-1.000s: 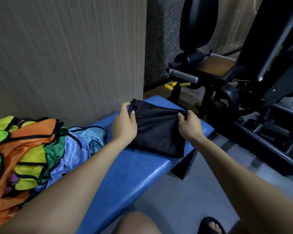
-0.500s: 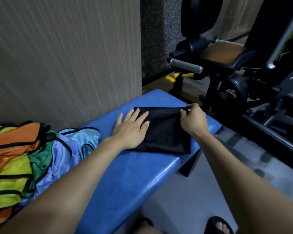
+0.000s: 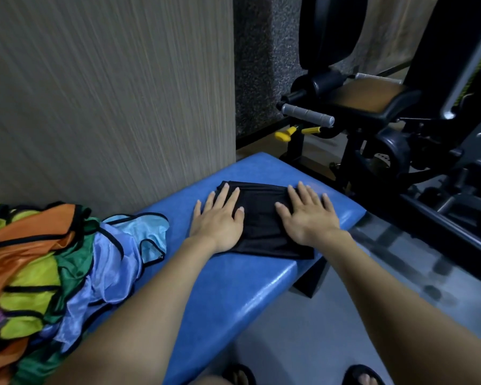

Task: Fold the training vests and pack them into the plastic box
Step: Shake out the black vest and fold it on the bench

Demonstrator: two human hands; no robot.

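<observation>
1. Fingers (image 3: 228,195) of the left hand (image 3: 220,220) lie straight and spread, flat on the left half of the black vest (image 3: 261,226); the right hand (image 3: 307,215) presses the right half the same way, fingers apart, gripping nothing.
2. That vest sits folded into a small rectangle near the far end of the blue desk (image 3: 233,287), at about 12 o'clock from the person, with both palms on top of it.
3. At 9 o'clock, well apart from it, a pile of vests (image 3: 39,268) in orange, yellow, green and pale blue lies loose and unfolded on the same desk.
4. No plastic box shows in this view.
5. Handling, as I judge it: the cloth looks thin, light and limp, with a slightly slick sheen, so a fold may slide open once the pressure comes off.
6. Best hold is probably a pinch at both short edges through all layers, or one palm beneath and one on top, keeping the stack level while carrying.
7. An exercise machine (image 3: 386,129) stands beyond the desk at 1 o'clock.
</observation>
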